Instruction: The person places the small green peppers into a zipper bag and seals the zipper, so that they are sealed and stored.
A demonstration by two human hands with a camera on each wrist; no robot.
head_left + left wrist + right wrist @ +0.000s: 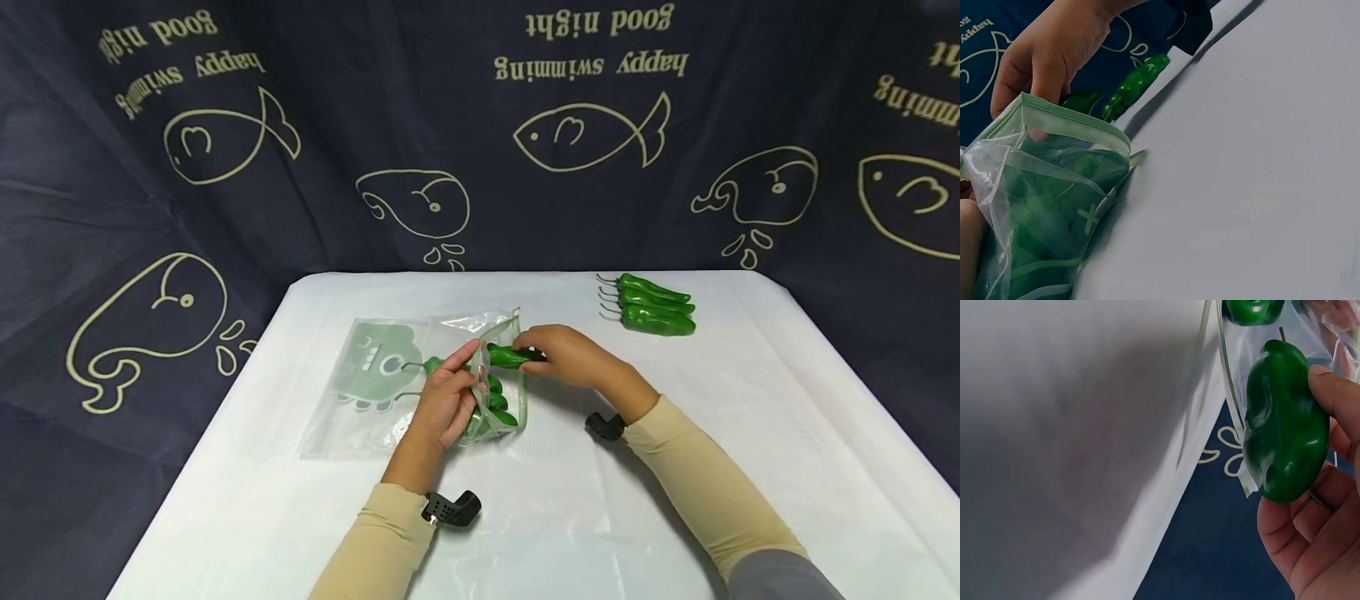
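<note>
- The right hand (566, 357) is closed in a pinch on a green pepper (510, 357), thumb on one side and fingers on the other; the pepper sits in the open mouth of a clear bag (375, 421), its left end behind the bag's near lip.
- The left hand (445, 400) is clamped on that lip, from the near left side; its index finger points toward the far right, and film partly hides the other fingertips.
- The bag lies left of the middle of the white table (570, 533), its mouth facing right and edged in green; a green cartoon creature (378, 358) is printed on its left part.
- Several more peppers (498, 402) are inside the bag, near the mouth; thin stems show through the film toward the left; overlap hides their exact number.
- Three peppers (651, 304) lie side by side at the table's far right, stems to the left, well apart from the bag.
- Both arms wear beige sleeves (382, 533), with a black device (453, 508) at each wrist; dark cloth (420, 83) printed with fish and whales hangs behind the table.
</note>
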